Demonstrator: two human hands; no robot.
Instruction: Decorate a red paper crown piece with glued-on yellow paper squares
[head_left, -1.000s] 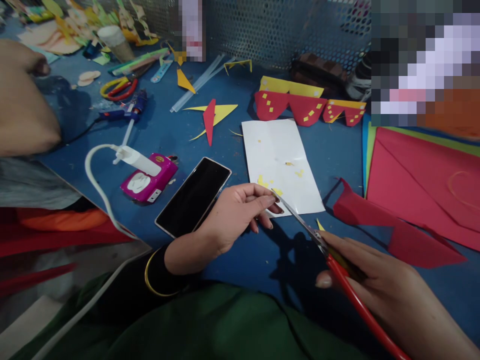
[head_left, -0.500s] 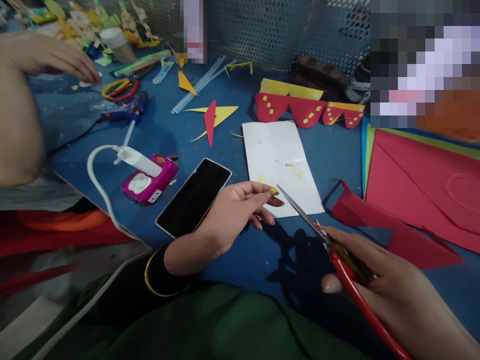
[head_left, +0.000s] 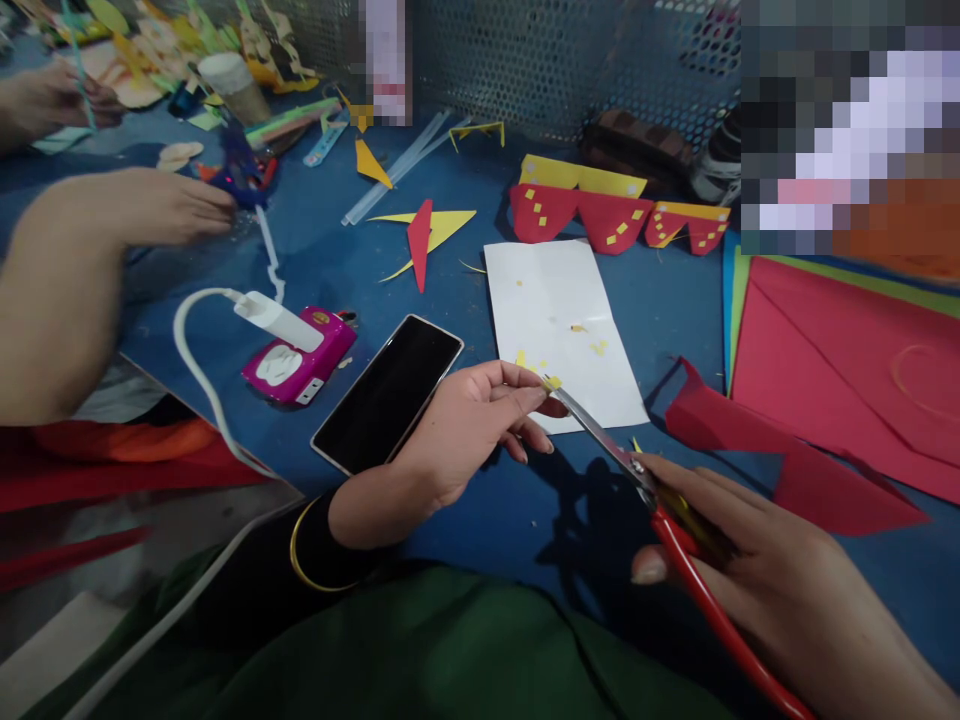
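Observation:
Between thumb and forefinger, my left hand pinches a small piece of yellow paper over the near edge of a white sheet. My right hand is wrapped round a pair of scissors with red and yellow handles. The blade tips are at the yellow piece, right beside my left fingertips. Tiny yellow scraps lie scattered on the white sheet. Past it stand red and yellow paper shapes dotted with small yellow squares.
A black-screened phone lies by my left wrist, near a magenta power adapter with a white charger and cable. Red paper is stacked at right. At left, a co-worker's hand is at a blue glue gun.
My right hand has brought the scissors slightly left, onto the yellow piece. The co-worker's hand has moved to the glue gun, which has shifted up and left; another hand appears at far left.

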